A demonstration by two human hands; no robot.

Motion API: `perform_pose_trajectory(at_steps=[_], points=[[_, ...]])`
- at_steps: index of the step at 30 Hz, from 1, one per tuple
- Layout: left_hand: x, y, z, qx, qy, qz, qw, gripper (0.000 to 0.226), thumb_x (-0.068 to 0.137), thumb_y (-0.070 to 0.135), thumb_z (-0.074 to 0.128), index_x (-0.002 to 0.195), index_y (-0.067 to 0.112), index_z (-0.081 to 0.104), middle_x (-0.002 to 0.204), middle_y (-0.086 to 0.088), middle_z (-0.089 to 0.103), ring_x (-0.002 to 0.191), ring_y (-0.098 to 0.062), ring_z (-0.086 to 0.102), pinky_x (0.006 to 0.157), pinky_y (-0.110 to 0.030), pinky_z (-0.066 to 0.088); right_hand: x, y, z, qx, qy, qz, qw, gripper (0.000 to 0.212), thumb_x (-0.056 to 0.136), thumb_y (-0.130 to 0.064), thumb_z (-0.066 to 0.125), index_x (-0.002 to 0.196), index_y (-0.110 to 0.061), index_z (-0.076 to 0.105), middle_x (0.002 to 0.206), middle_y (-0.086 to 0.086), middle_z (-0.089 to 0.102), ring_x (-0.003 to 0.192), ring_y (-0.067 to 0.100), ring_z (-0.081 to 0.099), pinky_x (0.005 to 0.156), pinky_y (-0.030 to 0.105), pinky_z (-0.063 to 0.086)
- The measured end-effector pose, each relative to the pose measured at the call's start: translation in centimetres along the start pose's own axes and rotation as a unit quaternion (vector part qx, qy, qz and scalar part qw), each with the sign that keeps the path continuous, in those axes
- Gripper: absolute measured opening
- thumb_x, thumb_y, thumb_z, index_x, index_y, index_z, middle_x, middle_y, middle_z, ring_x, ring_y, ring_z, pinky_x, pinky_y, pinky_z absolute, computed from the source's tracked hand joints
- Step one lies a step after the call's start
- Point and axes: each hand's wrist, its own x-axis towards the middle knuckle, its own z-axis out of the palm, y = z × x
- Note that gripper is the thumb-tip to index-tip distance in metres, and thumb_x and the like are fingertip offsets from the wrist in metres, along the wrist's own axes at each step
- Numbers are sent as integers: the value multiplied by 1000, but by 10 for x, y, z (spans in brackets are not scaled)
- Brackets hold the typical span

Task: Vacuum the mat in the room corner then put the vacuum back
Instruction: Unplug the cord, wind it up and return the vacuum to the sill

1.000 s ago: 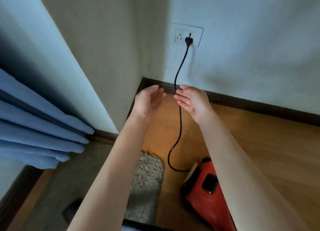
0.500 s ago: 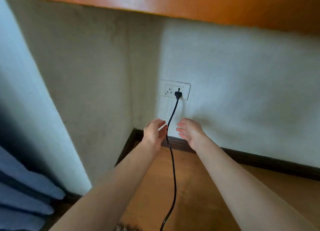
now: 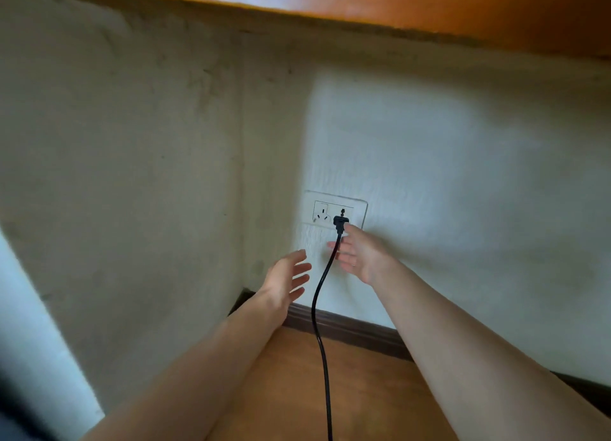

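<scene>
Flanking the black cord (image 3: pixel 319 295), both hands, left (image 3: pixel 286 280) and right (image 3: pixel 358 253), spread, gripping nothing

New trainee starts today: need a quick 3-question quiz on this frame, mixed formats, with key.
1. True or false: the plug sits in the wall socket.
2. Which hand is nearer the plug? A) left hand B) right hand
3. Fill in: the black cord hangs between the two ____.

Key:
1. True; it is seated in the right-hand outlet.
2. B; its fingertips reach just beside the plug, fingers straight, not gripping yet.
3. Hands; both are open, neither holding the cord.
</scene>
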Motion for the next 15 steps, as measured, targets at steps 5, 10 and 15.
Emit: perform_pose_trajectory(at_steps=[5,10,15], points=[[1,8,-12,-57,-10,4,998,26,95,19,48,117,10,56,109,-5,67,100,-21,64,87,-30,43,12,0,13,113,12,13,993,16,99,-25,46,95,-11,53,80,5,61,59,11,59,49,21,46],[-4,8,-28,-85,-32,-3,996,18,94,18,47,105,14,60,99,-3,71,88,-17,69,73,-28,47,24,4,22,102,60,-6,993,32,100,-18,42,69,-13,46,63,-3,42,49,8,38,30,11,32],[-16,5,-43,-91,-30,-19,995,24,96,28,43,98,15,62,92,-3,73,85,-18,69,73,-30,48,32,0,18,7,85,-16,996,34,100,-17,40,66,-10,45,58,1,41,47,13,37,46,21,30]])
